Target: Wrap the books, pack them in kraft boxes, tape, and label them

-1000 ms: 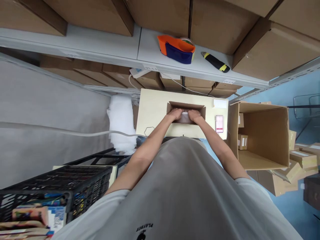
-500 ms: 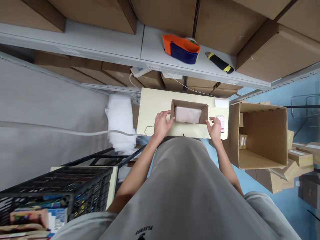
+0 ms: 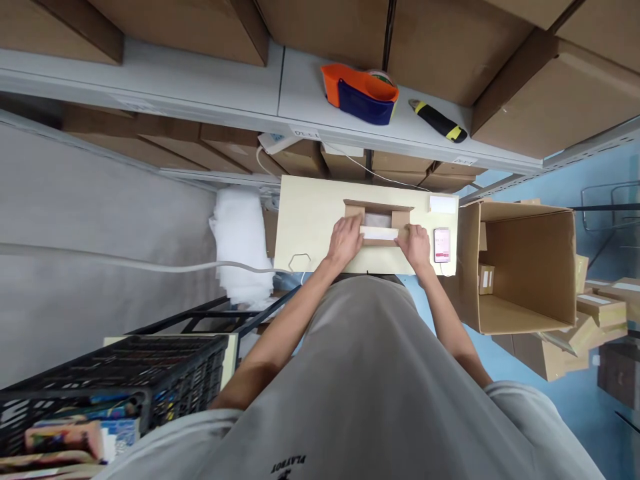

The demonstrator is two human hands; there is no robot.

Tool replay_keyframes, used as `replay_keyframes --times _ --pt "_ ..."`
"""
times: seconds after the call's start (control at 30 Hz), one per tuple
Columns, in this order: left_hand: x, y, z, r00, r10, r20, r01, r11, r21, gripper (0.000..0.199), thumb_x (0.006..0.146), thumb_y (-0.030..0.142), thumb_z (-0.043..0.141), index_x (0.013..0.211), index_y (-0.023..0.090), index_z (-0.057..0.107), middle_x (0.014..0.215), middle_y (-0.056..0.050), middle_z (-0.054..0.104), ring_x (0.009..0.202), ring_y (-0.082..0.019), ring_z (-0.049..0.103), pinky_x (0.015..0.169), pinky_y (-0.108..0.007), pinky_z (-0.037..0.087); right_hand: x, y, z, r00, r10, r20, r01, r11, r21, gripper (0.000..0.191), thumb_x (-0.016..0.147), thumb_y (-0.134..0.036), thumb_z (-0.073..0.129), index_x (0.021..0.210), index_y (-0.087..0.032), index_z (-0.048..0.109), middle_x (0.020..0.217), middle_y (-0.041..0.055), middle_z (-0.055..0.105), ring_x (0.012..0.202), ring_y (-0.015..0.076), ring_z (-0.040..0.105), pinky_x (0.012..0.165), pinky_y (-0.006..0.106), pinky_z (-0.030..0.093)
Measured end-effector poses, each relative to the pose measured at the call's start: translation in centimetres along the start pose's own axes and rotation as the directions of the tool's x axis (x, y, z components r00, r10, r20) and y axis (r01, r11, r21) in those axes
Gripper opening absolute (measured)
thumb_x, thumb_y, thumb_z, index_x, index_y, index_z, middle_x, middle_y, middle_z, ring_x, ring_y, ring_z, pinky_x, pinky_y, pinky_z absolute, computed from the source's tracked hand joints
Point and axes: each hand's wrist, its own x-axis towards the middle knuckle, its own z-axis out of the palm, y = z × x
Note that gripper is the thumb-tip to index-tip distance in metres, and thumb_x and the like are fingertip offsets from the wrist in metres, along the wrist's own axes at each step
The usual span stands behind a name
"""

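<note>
A small cardboard box (image 3: 353,210) lies on the cream tabletop in front of me, its two short side flaps folded inward. Pale pinkish-white contents (image 3: 378,219) show through the gap between them. The near flap, with a white label (image 3: 379,233) on it, is tilted inward over the opening. My left hand (image 3: 345,241) is closed on the left end of this flap, fingers on top. At its right end my right hand (image 3: 415,247) grips it with thumb and fingers.
A phone (image 3: 441,245) and white labels (image 3: 443,204) lie on the table (image 3: 310,220). To the right stands a large open carton (image 3: 525,320). A tape dispenser (image 3: 367,100) and a cutter (image 3: 440,121) rest on the shelf. A black crate (image 3: 190,360) is at lower left.
The side flaps have gone from upright to folded in, and the near flap now leans inward. Both hands have moved closer together onto it, the right one away from the phone.
</note>
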Motion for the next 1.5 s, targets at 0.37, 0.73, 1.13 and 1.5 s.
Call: replay_keyframes --times 0.37,0.73,1.13,1.5 --pt "0.8 -1.9 0.0 0.994 0.015 -0.105 -0.022 0.998 -0.063 0.041 0.106 0.028 0.059 0.142 0.025 0.077 0.139 -0.014 0.079 0.146 -0.037 0.062 0.142 -0.063 0.031 -0.5 0.0 0.4 0.986 -0.083 -0.146 0.083 0.997 -0.004 0.049 0.108 -0.031 0.066 0.155 -0.022 0.061 0.179 0.0235 0.041 0.172 0.0408 0.033 0.132 0.067 0.043" --pt "2.0 -3.7 3.6 0.929 -0.287 -0.234 0.213 0.931 -0.297 0.046 0.105 0.019 0.063 0.151 0.019 0.068 0.147 -0.018 0.065 0.142 -0.035 0.062 0.123 -0.052 0.056 1.8 0.4 3.0 0.975 0.117 -0.189 -0.06 0.957 0.285 0.027 0.11 -0.035 0.053 0.12 -0.021 0.073 0.162 0.022 0.061 0.16 0.0306 0.052 0.128 0.05 0.048" --pt "1.6 -4.7 4.1 0.895 -0.391 -0.214 0.264 0.851 -0.454 0.051 0.101 0.026 0.074 0.152 0.022 0.069 0.139 -0.014 0.068 0.119 -0.027 0.075 0.112 -0.043 0.065 3.4 1.4 3.7 0.956 0.287 -0.067 -0.202 0.805 0.558 0.022 0.095 -0.038 0.066 0.111 -0.027 0.056 0.128 0.0124 0.077 0.126 0.0266 0.071 0.105 0.038 0.058" --pt "0.9 -4.7 3.8 0.868 -0.464 -0.178 0.314 0.789 -0.528 0.029 0.1 0.024 0.077 0.129 0.022 0.079 0.136 -0.012 0.08 0.113 -0.026 0.082 0.106 -0.042 0.07 2.3 1.8 4.2 0.956 0.275 -0.101 -0.171 0.804 0.569 0.046 0.104 -0.046 0.064 0.144 -0.024 0.058 0.143 0.0172 0.076 0.129 0.0253 0.073 0.105 0.042 0.063"
